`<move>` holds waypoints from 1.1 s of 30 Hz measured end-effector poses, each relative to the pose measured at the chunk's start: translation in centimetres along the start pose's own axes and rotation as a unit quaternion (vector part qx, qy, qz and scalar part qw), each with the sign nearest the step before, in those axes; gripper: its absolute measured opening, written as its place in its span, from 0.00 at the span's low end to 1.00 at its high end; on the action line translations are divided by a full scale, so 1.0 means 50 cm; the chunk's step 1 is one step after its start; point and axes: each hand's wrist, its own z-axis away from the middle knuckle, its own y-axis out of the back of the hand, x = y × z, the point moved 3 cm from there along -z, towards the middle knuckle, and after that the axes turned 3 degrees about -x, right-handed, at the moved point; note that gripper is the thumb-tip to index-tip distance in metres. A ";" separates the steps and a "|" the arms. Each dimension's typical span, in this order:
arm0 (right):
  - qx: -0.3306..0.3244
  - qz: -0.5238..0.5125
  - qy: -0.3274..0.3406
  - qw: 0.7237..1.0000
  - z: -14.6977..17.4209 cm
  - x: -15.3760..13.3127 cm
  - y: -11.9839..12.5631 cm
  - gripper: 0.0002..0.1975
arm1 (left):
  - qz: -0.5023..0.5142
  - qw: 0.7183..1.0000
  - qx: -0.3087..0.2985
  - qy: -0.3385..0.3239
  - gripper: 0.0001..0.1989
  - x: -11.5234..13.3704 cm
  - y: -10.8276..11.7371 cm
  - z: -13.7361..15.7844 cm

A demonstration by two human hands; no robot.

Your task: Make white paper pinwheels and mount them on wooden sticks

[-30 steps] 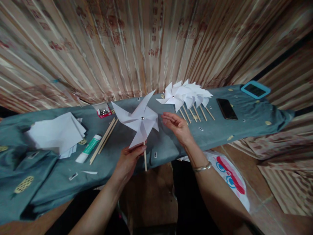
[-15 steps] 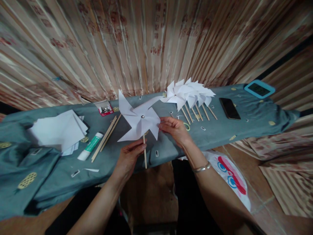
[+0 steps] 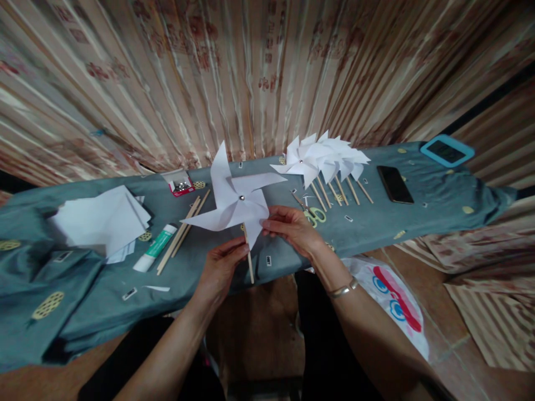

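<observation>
A white paper pinwheel [image 3: 240, 209] is held up over the near part of the table, a round silver pin at its centre. My left hand [image 3: 221, 264] pinches its wooden stick [image 3: 251, 267] just below the blades. At the right side of the wheel, my right hand [image 3: 290, 225] has thumb and fingers closed on the edge of a paper blade. Scissors [image 3: 314, 216] with light green handles lie behind my right hand. Several finished pinwheels [image 3: 330, 156] overlap in a row at the back, their sticks pointing toward me.
On the left lie a stack of white paper [image 3: 100, 220], a glue stick [image 3: 154, 248] and loose wooden sticks [image 3: 179, 236]. Behind them stands a small red box of pins [image 3: 181, 185]. A phone [image 3: 394, 185] and a blue-framed device [image 3: 447, 150] rest at the right.
The pinwheel's blades have turned on the stick, and my right hand has shifted slightly left and down with them. More of the scissors now shows. My left hand keeps its grip.
</observation>
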 end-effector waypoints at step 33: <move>0.142 0.165 0.225 0.950 0.004 -0.040 0.075 0.15 | -0.044 0.999 -0.017 0.007 0.17 -0.008 0.022 -0.001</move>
